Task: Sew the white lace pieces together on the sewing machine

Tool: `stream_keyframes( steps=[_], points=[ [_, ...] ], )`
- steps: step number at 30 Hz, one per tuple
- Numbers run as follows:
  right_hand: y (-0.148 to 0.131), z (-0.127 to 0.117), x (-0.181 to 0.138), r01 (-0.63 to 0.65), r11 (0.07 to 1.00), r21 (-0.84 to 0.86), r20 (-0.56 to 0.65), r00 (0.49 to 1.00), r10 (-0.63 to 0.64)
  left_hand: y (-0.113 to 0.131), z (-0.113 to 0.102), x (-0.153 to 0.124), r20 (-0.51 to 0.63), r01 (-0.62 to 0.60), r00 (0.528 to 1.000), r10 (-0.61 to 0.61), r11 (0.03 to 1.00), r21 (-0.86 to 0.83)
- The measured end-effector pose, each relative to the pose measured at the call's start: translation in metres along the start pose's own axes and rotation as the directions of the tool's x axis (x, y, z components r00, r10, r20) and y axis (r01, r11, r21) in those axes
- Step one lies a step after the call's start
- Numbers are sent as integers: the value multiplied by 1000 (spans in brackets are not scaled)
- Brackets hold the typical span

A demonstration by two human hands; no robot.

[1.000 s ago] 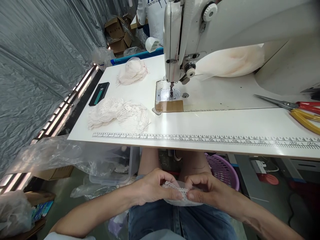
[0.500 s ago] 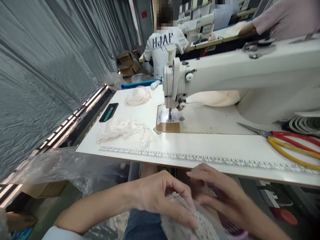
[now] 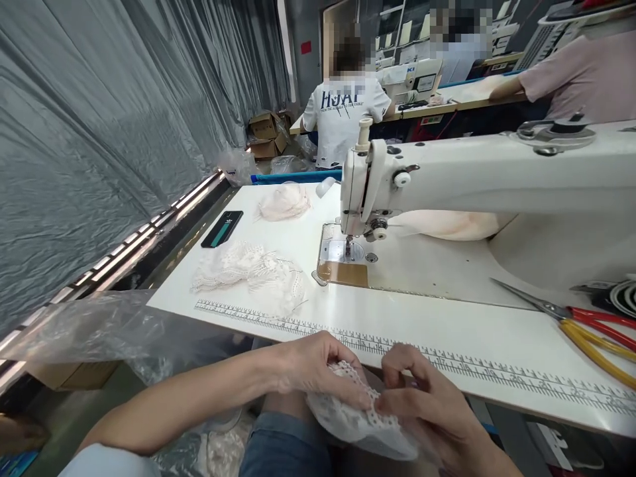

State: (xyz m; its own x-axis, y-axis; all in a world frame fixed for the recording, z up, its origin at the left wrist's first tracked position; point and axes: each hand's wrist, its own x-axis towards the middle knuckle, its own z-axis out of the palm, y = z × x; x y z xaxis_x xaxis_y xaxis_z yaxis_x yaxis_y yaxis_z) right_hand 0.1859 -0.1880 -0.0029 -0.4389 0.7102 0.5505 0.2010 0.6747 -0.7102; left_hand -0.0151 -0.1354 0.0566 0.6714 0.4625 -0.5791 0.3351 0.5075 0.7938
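Observation:
A piece of white lace fabric [image 3: 355, 424] with a scalloped, holed edge hangs over my lap, just below the table's front edge. My left hand [image 3: 325, 371] is closed on its upper edge, thumb on top. Close by on the right, my right hand [image 3: 422, 397] pinches the same lace edge between thumb and fingers. A pile of white lace pieces [image 3: 253, 275] lies on the table behind my left hand. Beyond both hands stands a white sewing machine [image 3: 368, 192], its needle and presser foot over the metal plate.
Red and yellow-handled scissors [image 3: 571, 315] lie at the right. A black phone [image 3: 222, 229] and a pale fabric bundle [image 3: 284, 201] sit at the table's left. A printed ruler [image 3: 397, 351] runs along the front edge. Clear plastic [image 3: 109, 324] hangs at the left. A person in a white shirt [image 3: 342, 119] sits ahead.
My right hand has come nearer the left and now grips the lace edge. The lace has been raised and spread between both hands. The view has shifted slightly.

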Motion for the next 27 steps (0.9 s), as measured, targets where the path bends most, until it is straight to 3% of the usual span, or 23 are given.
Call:
stream_keyframes(
  steps=[4,6,7,9,11,12,14,16,19,21,27],
  points=[
    [6,-11,19,16,967,-256,-8,1000,-19,25,-29,5,-54,-23,998,28,995,94],
    [16,-19,37,77,923,-378,-23,995,-93,47,-50,13,-108,-82,987,123,945,318],
    [22,-23,48,108,888,-447,-25,991,-134,59,-60,18,-142,-109,969,203,865,490],
    [38,-29,69,132,800,-586,-28,983,-183,79,-76,31,-203,-85,898,390,607,790],
    [55,-30,86,114,749,-653,-25,985,-171,87,-83,46,-254,7,804,537,420,908],
    [64,-29,92,93,745,-661,-25,989,-145,85,-84,54,-276,36,767,580,390,920],
    [77,-26,97,48,756,-653,-26,996,-86,72,-84,68,-216,9,742,635,313,950],
    [86,-23,96,9,768,-641,-23,999,-31,54,-85,77,-2,-109,738,674,122,987],
    [91,-22,93,-26,782,-622,-16,1000,20,37,-92,82,242,-201,665,706,-143,969],
    [93,-23,92,-35,786,-617,-3,999,42,35,-98,82,263,-174,645,717,-197,965],
    [104,-29,92,26,735,-677,57,998,17,49,-106,84,231,-56,687,688,-268,962]
  ],
)
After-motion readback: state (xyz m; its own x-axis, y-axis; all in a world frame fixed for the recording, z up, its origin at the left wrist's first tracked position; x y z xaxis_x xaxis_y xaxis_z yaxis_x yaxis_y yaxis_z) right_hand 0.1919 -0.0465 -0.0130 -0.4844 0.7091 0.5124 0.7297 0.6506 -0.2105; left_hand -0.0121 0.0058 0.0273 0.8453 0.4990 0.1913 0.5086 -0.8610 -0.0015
